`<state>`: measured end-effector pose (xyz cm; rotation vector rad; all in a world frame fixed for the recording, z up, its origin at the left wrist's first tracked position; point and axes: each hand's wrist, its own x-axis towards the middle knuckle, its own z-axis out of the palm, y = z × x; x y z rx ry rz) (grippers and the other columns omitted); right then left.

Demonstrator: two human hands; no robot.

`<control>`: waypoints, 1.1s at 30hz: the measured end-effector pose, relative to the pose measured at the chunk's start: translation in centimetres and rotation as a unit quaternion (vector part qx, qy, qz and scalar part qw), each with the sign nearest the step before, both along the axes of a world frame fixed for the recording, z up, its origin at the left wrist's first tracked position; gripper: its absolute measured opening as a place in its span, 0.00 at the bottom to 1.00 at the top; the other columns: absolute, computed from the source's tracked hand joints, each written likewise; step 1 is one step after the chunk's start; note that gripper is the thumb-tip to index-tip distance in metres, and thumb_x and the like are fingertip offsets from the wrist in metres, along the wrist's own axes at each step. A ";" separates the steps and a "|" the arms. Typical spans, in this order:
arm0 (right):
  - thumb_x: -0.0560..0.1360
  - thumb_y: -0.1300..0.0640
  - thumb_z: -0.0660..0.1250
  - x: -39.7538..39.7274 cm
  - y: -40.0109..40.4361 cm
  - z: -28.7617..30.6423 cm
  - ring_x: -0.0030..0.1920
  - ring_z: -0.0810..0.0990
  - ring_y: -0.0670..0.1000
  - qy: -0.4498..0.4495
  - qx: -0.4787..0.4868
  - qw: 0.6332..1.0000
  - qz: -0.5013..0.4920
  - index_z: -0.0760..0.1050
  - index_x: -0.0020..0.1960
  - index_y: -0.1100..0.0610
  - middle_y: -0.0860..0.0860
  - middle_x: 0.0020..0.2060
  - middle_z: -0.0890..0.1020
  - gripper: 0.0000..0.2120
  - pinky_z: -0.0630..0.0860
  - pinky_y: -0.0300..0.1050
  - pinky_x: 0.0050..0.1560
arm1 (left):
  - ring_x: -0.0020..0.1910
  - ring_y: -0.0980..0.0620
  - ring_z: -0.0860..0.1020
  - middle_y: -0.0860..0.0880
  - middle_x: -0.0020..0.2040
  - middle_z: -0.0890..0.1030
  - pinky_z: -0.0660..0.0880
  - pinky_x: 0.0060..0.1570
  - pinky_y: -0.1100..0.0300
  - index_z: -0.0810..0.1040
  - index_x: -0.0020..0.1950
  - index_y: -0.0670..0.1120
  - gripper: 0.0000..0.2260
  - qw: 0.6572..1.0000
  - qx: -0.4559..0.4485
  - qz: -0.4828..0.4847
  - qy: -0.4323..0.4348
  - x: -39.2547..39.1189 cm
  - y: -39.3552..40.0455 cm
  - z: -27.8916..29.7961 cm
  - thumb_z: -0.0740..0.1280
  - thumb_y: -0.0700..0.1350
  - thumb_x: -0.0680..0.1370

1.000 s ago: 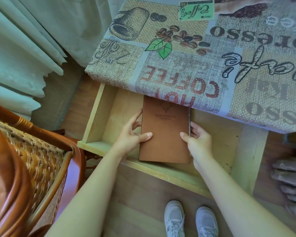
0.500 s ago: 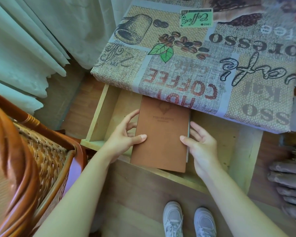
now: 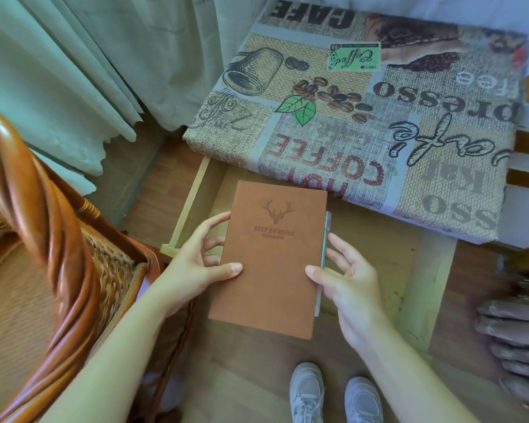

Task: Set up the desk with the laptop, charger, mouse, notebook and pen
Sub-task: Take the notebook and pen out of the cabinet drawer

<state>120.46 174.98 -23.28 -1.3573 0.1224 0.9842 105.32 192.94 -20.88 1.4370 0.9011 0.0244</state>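
Observation:
A brown notebook (image 3: 272, 257) with a deer head stamped on its cover is lifted above the open wooden drawer (image 3: 422, 294). My left hand (image 3: 196, 267) grips its left edge, thumb on the cover. My right hand (image 3: 345, 279) grips its right edge, where a grey pen (image 3: 324, 254) lies along the side of the notebook. The desk (image 3: 364, 105) lies beyond, covered with a coffee-print cloth. No laptop, charger or mouse is in view.
A rattan chair (image 3: 58, 270) stands close on the left. Pale curtains (image 3: 74, 71) hang at the back left. My white shoes (image 3: 333, 395) are on the wooden floor below the drawer. A blurred stack of brownish things (image 3: 513, 340) sits at the right edge.
Both hands have lifted the notebook out of the drawer and drawn it toward me, so its whole cover now shows. The view has tilted up over the desk.

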 end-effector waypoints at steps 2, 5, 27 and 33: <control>0.69 0.76 0.68 -0.1 -0.1 0.7 0.45 0.85 0.47 -0.004 0.009 1.000 0.006 0.69 0.68 0.54 0.51 0.56 0.80 0.31 0.81 0.49 0.49 | 0.49 0.47 0.83 0.52 0.58 0.78 0.81 0.45 0.57 0.66 0.69 0.64 0.34 1.000 0.010 0.004 0.000 -0.2 0.0 0.8 0.73 0.37 0.72; 0.69 0.75 0.67 0.6 0.3 1.8 0.44 0.84 0.47 -0.024 0.021 0.999 0.014 0.70 0.67 0.54 0.51 0.56 0.80 0.30 0.82 0.45 0.46 | 0.51 0.45 0.82 0.51 0.59 0.77 0.81 0.49 0.54 0.66 0.69 0.64 0.34 1.000 0.026 0.003 -0.006 0.3 -0.1 1.8 0.73 0.38 0.72; 0.72 0.73 0.66 19.3 4.7 2.8 0.56 0.78 0.47 -0.254 -0.052 0.965 -0.037 0.66 0.70 0.57 0.52 0.62 0.76 0.29 0.77 0.37 0.50 | 0.50 0.58 0.76 0.49 0.58 0.77 0.71 0.55 0.61 0.64 0.74 0.50 0.28 0.950 0.310 0.019 -0.020 22.8 3.9 0.2 0.68 0.38 0.76; 0.77 0.61 0.64 18.0 4.8 1.7 0.65 0.68 0.42 -0.433 -0.172 0.882 0.071 0.70 0.69 0.57 0.50 0.70 0.69 0.21 0.64 0.24 0.61 | 0.78 0.51 0.44 0.50 0.80 0.45 0.49 0.74 0.52 0.53 0.79 0.55 0.38 0.837 0.491 -0.235 0.059 21.3 2.9 -1.5 0.57 0.70 0.73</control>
